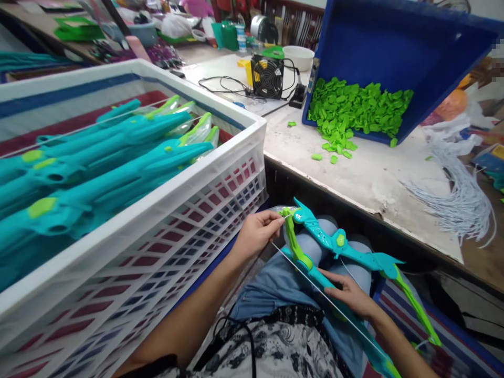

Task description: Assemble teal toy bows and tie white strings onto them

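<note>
We have two teal toy bows across our lap, and the work in hand looks like stringing one of them. Our left hand [258,231] is pinched shut on the white string [315,286] right at the green limb tip [286,214] of the nearer bow [311,268], thumb and forefinger closed on the cord where it meets the tip. From there the string runs taut and diagonal down toward the lower right, past our right hand [350,295]. That hand lies flat on the nearer bow's teal middle section, fingers curled over it and pressing it against our jeans; its grip is closed on the bow rather than on the string.

The second bow [354,252] rests just behind the first, its green lower limb reaching toward the striped mat at the right.

We judge the step to be fixing the string end at the upper tip. The next move calls for fine fingertip control at that tip while our right hand keeps the bow from twisting, and for keeping the string tight so it does not slip loose.

At our left stands a white crate [165,210] of finished teal bows. On the counter [366,173] ahead, a tilted blue bin [394,47] spills small green plastic pieces [354,110], with a bundle of white strings [460,199] to the right and a small black fan [267,76] behind.
</note>
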Tool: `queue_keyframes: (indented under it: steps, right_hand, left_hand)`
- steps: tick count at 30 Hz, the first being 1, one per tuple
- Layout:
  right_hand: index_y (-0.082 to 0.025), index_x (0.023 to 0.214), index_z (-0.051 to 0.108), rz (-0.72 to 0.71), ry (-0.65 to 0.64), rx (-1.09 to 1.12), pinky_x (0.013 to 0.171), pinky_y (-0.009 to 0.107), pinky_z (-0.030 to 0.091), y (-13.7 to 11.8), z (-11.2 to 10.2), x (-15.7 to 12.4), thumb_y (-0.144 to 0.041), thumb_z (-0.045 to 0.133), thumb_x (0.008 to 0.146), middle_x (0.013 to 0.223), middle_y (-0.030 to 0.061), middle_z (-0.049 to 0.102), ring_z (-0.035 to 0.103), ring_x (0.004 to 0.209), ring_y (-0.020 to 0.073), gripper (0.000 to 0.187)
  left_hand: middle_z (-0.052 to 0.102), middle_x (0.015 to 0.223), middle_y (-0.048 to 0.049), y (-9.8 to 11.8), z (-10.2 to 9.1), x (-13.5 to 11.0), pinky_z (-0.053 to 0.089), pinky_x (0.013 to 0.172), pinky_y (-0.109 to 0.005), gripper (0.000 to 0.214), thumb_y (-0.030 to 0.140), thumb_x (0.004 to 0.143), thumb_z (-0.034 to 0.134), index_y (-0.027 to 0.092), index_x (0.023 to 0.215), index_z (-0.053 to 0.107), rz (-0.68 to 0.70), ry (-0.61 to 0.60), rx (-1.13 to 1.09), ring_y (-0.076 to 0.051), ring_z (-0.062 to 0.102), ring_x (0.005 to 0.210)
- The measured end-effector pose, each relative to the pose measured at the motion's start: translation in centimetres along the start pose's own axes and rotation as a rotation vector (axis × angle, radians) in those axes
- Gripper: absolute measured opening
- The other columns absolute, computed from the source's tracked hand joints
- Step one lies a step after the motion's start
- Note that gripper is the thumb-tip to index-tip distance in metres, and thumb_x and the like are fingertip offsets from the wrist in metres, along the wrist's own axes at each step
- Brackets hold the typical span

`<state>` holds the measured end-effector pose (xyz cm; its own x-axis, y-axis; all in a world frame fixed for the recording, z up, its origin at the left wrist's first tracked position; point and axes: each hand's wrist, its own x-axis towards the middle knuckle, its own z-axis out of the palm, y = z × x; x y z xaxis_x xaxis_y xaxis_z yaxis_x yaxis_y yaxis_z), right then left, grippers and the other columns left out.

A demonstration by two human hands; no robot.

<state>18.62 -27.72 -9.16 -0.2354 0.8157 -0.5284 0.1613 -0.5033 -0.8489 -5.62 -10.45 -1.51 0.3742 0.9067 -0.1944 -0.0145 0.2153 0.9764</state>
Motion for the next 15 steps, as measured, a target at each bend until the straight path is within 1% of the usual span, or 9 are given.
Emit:
queue_keyframes:
  steps: [5, 6, 8, 10, 12, 14, 15]
  right_hand:
    - [-0.024, 0.136, 0.054, 0.006, 0.001, -0.011, 0.104, 0.049, 0.042, 0.0, 0.1, 0.0, -0.053, 0.066, 0.079, 0.108, 0.0045, 0.072, 0.054, 0.121, 0.0311, 0.065]
    - [-0.023, 0.136, 0.053, 0.006, 0.004, -0.019, 0.105, 0.049, 0.041, -0.1, 0.1, 0.0, -0.054, 0.065, 0.079, 0.109, 0.0049, 0.072, 0.054, 0.121, 0.0312, 0.065]
    - [-0.022, 0.136, 0.053, -0.003, 0.012, -0.034, 0.107, 0.050, 0.038, -0.3, 0.2, 0.0, -0.055, 0.065, 0.079, 0.118, 0.0058, 0.068, 0.053, 0.123, 0.0315, 0.067]
    - [-0.022, 0.136, 0.053, -0.025, 0.017, -0.050, 0.110, 0.050, 0.035, -0.4, 0.5, 0.0, -0.055, 0.065, 0.079, 0.128, 0.0068, 0.063, 0.051, 0.125, 0.0311, 0.067]
    - [-0.021, 0.138, 0.051, -0.050, 0.019, -0.078, 0.112, 0.048, 0.032, -0.2, 0.9, -0.1, -0.055, 0.063, 0.081, 0.135, 0.0079, 0.057, 0.049, 0.129, 0.0300, 0.067]
    - [-0.020, 0.139, 0.049, -0.074, 0.032, -0.141, 0.112, 0.047, 0.033, 0.1, 1.3, -0.4, -0.055, 0.059, 0.085, 0.138, 0.0089, 0.054, 0.048, 0.130, 0.0288, 0.065]
    - [-0.021, 0.140, 0.048, -0.087, 0.044, -0.201, 0.110, 0.046, 0.036, 0.2, 1.5, -0.6, -0.054, 0.057, 0.086, 0.138, 0.0093, 0.054, 0.049, 0.128, 0.0283, 0.063]
  left_hand:
    - [0.054, 0.049, 0.0020, 0.1, 0.2, -0.2, 0.032, 0.042, -0.018, 0.028, 0.039, 0.071, 0.069, 0.012, 0.070, 0.063, 0.026, 0.003, 0.022, -0.007, 0.043, 0.042]
    - [0.055, 0.050, 0.0018, 0.1, 0.3, -0.2, 0.033, 0.042, -0.018, 0.029, 0.039, 0.071, 0.069, 0.012, 0.070, 0.062, 0.030, -0.005, 0.016, -0.007, 0.044, 0.042]
    - [0.057, 0.051, 0.0010, 0.1, 0.4, -0.3, 0.036, 0.042, -0.018, 0.031, 0.041, 0.071, 0.070, 0.012, 0.070, 0.060, 0.029, -0.018, -0.009, -0.007, 0.046, 0.043]
    - [0.060, 0.053, 0.0011, 0.1, 0.4, -0.3, 0.037, 0.043, -0.018, 0.034, 0.043, 0.070, 0.072, 0.013, 0.077, 0.058, 0.021, -0.024, -0.060, -0.008, 0.047, 0.043]
    - [0.062, 0.055, 0.0022, 0.0, 0.1, -0.2, 0.038, 0.043, -0.018, 0.043, 0.043, 0.069, 0.074, 0.014, 0.094, 0.055, 0.007, -0.038, -0.118, -0.007, 0.046, 0.041]
    - [0.063, 0.056, 0.0020, 0.0, -0.4, -0.2, 0.037, 0.043, -0.018, 0.053, 0.044, 0.068, 0.076, 0.014, 0.104, 0.052, -0.020, -0.079, -0.146, -0.007, 0.045, 0.039]
    - [0.063, 0.056, 0.0013, 0.0, -0.6, -0.2, 0.037, 0.042, -0.018, 0.054, 0.044, 0.067, 0.077, 0.013, 0.104, 0.053, -0.034, -0.101, -0.145, -0.006, 0.044, 0.039]
